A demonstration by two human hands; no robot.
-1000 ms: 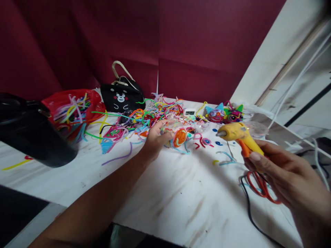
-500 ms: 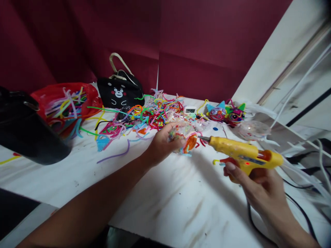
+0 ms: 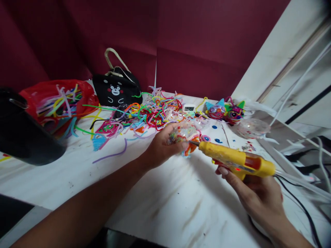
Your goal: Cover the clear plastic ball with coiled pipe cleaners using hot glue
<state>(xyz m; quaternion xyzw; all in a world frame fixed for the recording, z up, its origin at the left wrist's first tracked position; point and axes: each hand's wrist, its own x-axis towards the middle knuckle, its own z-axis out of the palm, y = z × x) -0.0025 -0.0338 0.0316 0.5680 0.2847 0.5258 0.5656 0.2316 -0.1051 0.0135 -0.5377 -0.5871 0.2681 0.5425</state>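
Observation:
My left hand [image 3: 161,146] is closed around a clear ball [image 3: 182,135] wrapped with coloured pipe cleaners, held just above the white table [image 3: 170,203]. My right hand [image 3: 254,191] grips a yellow hot glue gun [image 3: 232,159] with an orange trigger. The gun's metal nozzle touches the ball's right side. A black cord runs from the gun's rear toward the lower right.
A heap of coloured pipe cleaners [image 3: 150,113] lies behind the ball. A red bag [image 3: 55,101] of pipe cleaners and a black bear-face bag [image 3: 116,91] stand at the back left. Two pipe-cleaner cat heads [image 3: 226,111] and a clear dome [image 3: 253,128] sit at the right. A black object [image 3: 23,134] looms at the left.
The glue gun swung from pointing away at the right to level, and its nozzle moved left until it met the ball. My left hand drew the ball slightly nearer.

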